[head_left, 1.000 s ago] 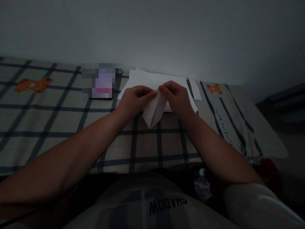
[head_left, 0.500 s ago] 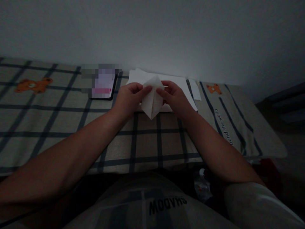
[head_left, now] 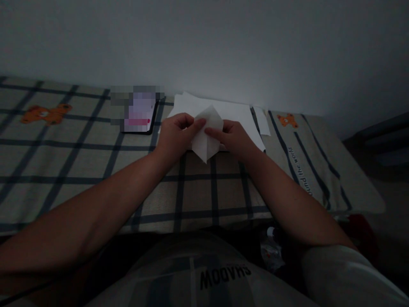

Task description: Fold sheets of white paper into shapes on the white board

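Observation:
A folded white paper (head_left: 207,147), roughly diamond-shaped with a crease down its lower half, is held up between my two hands. My left hand (head_left: 179,133) pinches its left side, thumb on the near face. From the other side my right hand (head_left: 234,135) grips it, the thumb pressed near the middle and the fingers partly hidden behind the paper. Under and behind the hands lie white sheets (head_left: 230,111) on the checked cloth (head_left: 153,200).
A phone (head_left: 138,113) with a lit, partly pixelated screen lies left of the sheets. A small paper strip (head_left: 262,120) and a dark slim object (head_left: 256,119) are at their right. The wall (head_left: 204,47) rises behind. Below the table edge stands a clear bottle (head_left: 271,249).
The gap along the paper's lower middle has closed to a crease. My right thumb has slid a little left and down over the paper.

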Demonstrator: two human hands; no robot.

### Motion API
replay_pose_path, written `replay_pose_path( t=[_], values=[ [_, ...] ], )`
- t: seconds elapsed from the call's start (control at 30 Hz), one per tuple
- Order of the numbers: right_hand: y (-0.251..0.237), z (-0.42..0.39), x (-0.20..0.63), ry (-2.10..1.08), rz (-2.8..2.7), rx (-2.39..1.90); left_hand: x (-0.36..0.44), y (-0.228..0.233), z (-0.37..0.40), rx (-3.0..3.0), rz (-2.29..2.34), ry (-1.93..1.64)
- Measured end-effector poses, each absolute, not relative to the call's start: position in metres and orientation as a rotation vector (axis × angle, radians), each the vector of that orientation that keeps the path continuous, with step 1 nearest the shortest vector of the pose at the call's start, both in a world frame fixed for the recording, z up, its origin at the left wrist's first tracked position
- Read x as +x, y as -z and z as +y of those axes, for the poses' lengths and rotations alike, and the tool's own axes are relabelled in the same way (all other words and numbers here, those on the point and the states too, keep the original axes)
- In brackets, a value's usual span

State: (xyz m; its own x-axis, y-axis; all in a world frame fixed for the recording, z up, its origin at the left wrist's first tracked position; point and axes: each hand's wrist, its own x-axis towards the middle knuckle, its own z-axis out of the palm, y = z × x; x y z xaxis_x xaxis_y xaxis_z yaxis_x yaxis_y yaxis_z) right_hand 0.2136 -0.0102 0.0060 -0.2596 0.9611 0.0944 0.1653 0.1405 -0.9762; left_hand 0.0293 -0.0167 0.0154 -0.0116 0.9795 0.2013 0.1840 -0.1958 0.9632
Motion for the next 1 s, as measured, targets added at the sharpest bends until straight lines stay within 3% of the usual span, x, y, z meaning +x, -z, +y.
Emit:
replay_pose_path(
  t=[0.53,1.0],
  values=[
    [-0.009,-0.009,0.217,-1.224,-1.795,-1.128,0.030,-0.017,-0.007,1.104,1.069,-1.124],
    [-0.012,-0.011,0.216,-1.251,-1.842,-1.133,0.026,-0.023,-0.005,1.172,1.071,-1.005]
  ],
)
